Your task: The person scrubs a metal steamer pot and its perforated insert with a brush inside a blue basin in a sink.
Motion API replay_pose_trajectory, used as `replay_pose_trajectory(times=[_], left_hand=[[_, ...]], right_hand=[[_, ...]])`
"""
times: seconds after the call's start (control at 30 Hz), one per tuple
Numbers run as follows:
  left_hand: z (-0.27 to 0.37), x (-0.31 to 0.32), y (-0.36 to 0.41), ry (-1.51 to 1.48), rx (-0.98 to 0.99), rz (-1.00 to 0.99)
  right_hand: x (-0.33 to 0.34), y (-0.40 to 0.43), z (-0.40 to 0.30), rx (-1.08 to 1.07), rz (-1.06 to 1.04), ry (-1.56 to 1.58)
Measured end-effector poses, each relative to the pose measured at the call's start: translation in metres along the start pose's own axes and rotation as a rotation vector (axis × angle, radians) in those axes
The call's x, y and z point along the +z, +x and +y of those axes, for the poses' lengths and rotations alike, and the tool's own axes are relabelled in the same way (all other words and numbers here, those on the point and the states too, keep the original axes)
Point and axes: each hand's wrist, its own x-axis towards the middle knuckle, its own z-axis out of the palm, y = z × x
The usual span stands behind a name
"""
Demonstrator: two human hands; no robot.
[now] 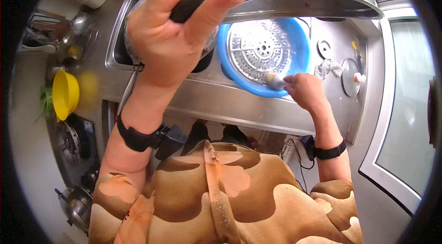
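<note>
My left hand (pixel 172 33) is raised over the sink, closed around the black handle (pixel 198 0) of a large stainless steel pot or steamer part (pixel 307 2). This vessel is tilted above the far side of a blue plastic basin (pixel 302 43). A round perforated metal steamer plate (pixel 264 45) sits in the basin, shiny and apparently wet. At the basin's near right, my right hand (pixel 307 90) grips a pale-handled brush (pixel 276 80), blurred, its head against the plate's edge. The left hand hides part of the sink and of what is in it.
A steel sink (pixel 117 36) lies left of the basin. Rightward on the counter are a grey cloth (pixel 328 68), a small white ring-shaped thing (pixel 324 49) and a glass lid (pixel 351 78). A yellow bowl (pixel 65 95), a hob (pixel 70 140) and a metal pot (pixel 77 206) stand left.
</note>
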Motion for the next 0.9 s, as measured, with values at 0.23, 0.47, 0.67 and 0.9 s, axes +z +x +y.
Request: replay_pose_trajectory(times=[0.23,0.47,0.67,0.9], left_hand=[[-0.001,0.011,0.0,-0.078,-0.018,-0.024],[0.0,-0.003,0.004,0.011,0.101,-0.118],[0.003,0.001,0.009,0.029,0.105,-0.082],[-0.001,-0.001,0.004,0.028,0.082,-0.082]], right_hand=[[0.012,0.089,-0.003,-0.089,0.321,0.217],[-0.001,0.044,0.001,0.105,0.22,0.149],[0.017,0.112,-0.013,-0.131,0.357,0.014],[0.008,0.062,0.049,0.072,0.273,0.017]])
